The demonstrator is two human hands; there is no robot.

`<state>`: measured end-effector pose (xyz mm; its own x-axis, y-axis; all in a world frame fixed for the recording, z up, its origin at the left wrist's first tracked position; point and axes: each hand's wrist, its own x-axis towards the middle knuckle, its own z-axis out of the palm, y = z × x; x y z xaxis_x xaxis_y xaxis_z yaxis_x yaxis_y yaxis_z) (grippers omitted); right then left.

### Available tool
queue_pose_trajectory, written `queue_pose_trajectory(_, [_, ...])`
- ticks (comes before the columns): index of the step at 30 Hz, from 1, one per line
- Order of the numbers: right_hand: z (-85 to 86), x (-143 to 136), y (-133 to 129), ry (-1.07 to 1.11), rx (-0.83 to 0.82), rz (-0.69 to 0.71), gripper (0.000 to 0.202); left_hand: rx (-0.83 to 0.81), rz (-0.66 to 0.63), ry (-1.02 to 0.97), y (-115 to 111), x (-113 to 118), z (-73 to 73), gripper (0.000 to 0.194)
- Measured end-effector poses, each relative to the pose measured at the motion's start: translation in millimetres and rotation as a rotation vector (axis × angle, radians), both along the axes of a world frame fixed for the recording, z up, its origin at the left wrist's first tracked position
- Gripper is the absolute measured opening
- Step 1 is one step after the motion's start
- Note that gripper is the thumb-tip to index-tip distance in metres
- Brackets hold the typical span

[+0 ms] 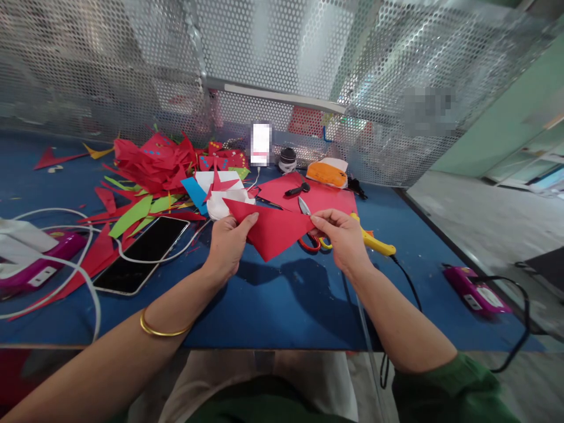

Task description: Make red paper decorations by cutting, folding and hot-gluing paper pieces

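- Green shirt (264, 404): nearest the camera, at 6 o'clock, below the table edge.
- Red paper (274, 232): triangular, at the clock centre, raised above the blue table (304, 332); one point faces 6 o'clock.
- Left hand (227, 247): at 9 o'clock, gripping the paper's left side between thumb and fingers.
- Right hand (346, 239): at 3 o'clock, pinching the right corner.
- Handling: judged light, thin, fairly stiff and easy to crease or tear. Hold near the edges, with light pressure; avoid pulling the hands apart.
- Scissors (304, 205): partly hidden by the paper; handles toward 4 o'clock.
- Containers: white rounded item (227, 205) at 10 o'clock, with red scraps (217, 183) at its far side; cannot tell whether it is a bowl. Black-topped round item (288, 156) near 12 o'clock; contents, if any, cannot be seen.
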<state>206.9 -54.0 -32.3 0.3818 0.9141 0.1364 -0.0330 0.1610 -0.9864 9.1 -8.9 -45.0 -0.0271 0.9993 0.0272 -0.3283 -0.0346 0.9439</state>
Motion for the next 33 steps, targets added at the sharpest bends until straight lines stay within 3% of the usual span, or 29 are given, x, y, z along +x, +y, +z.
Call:
queue_pose_trajectory(4, [1.3,0,-1,-0.031,-0.044,0.038,0.024,-0.033,0.012,-0.038,0,0,1.4,0.027])
queue_pose_trajectory(12, [3.2,-5,-6,-0.176,-0.217,0.354,0.024,0.004,0.056,-0.009,7,-4,-2.0,0.027])
queue_pose_trajectory(19, [4.2,-8,-12,-0.203,-0.280,0.550,0.022,0.267,0.200,0.606,15,-14,-5.7,0.032])
queue_pose_trajectory(23, [4.1,-9,-14,-0.191,-0.317,0.583,0.023,0.373,0.221,0.761,19,-18,-2.0,0.042])
queue_pose_trajectory(33, [5.0,-12,-15,-0.151,-0.299,0.582,0.026,0.448,0.195,0.722,22,-20,4.2,0.047])
